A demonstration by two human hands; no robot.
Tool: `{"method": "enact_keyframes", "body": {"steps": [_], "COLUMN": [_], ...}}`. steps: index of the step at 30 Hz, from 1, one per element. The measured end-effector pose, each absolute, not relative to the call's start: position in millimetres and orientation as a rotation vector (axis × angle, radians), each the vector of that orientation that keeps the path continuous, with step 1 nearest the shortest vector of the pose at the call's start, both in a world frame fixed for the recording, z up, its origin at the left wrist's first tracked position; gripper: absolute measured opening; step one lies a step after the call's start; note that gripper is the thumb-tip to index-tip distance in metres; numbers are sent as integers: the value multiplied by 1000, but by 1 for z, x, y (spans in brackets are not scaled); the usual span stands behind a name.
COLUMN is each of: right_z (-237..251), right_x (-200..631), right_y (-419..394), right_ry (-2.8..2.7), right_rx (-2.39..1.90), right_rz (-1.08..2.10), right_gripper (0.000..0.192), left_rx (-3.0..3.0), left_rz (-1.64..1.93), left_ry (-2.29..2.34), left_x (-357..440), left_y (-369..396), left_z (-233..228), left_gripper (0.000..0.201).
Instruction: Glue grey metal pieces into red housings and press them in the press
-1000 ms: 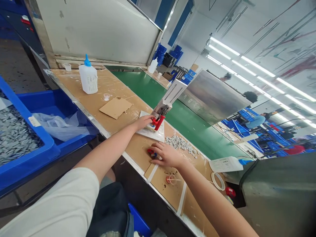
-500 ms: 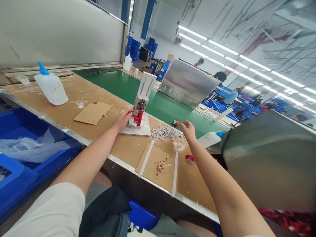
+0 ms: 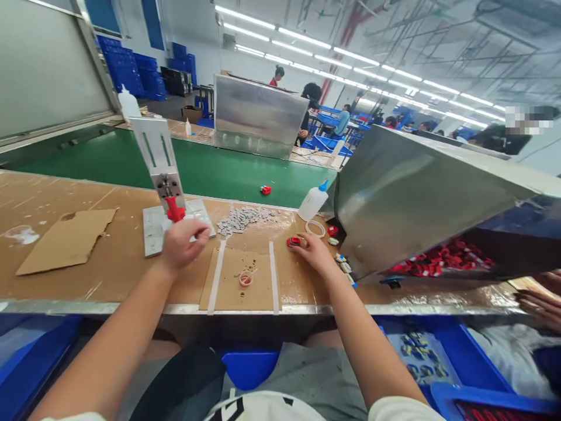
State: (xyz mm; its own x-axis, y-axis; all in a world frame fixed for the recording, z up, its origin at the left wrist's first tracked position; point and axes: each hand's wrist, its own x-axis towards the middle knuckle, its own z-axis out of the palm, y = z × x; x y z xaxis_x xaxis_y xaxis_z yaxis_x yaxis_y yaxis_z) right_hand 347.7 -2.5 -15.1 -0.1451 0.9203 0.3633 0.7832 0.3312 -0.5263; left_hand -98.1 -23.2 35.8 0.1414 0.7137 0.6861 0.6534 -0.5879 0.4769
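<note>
Red toy piece (image 3: 293,241) lies on the brown bench just right of the taped cardboard patch (image 3: 242,279), near the front edge, and the right hand (image 3: 312,249) rests on it with fingertips curled around it. The grip looks light and only partly closed, more a pinch to gather it than a firm hold. The left hand (image 3: 183,244) sits at the small press (image 3: 169,190) further left along the bench, over its pale base plate (image 3: 153,231). Its fingers are bent inward just below the press's red handle (image 3: 175,210), and I cannot tell whether they hold a part or only steady something on the plate.

A heap of small grey chips (image 3: 240,217) lies between the press and the right hand, toward the back edge. A glue bottle (image 3: 313,202) with a blue tip leans near a white ring (image 3: 315,228), close to the steel chute (image 3: 407,199) whose mouth shows many more red pieces (image 3: 438,257). One finished-looking red piece (image 3: 265,189) sits on the green belt (image 3: 210,169) behind the bench. A loose cardboard sheet (image 3: 65,240) lies toward the left end.

The step in hand looks like fetching a fresh piece for the press while the other hand tends the fixture. The next move would call for closing the pinch properly, lifting the piece clear of the bench and carrying it left past the grey chips to the base plate, where it must be seated squarely under the press head.
</note>
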Motion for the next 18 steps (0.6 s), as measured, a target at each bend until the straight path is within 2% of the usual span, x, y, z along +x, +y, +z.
{"method": "enact_keyframes", "body": {"steps": [3, 5, 9, 12, 16, 18], "right_z": [-26, -30, -30, -27, -19, -15], "right_x": [328, 304, 246, 221, 222, 226], "right_y": [3, 10, 16, 9, -12, -23], "right_ry": [-1942, -1832, -1661, -1599, -1725, -1993], "right_rx": [-1477, -1406, -1144, -1012, -1008, -913], "right_rz": [342, 450, 771, 888, 658, 659], "right_gripper": [31, 36, 43, 43, 38, 45], "left_rx": [2174, 2046, 1726, 1552, 1423, 1424], "left_rz": [968, 814, 849, 980, 1088, 1098], "left_ry": [1241, 1106, 958, 965, 1038, 1031], "left_x": [-39, -9, 23, 25, 14, 9], "left_y": [-9, 0, 8, 11, 18, 22], "left_z": [38, 32, 7, -11, -24, -25], "left_gripper": [32, 34, 65, 61, 58, 56]}}
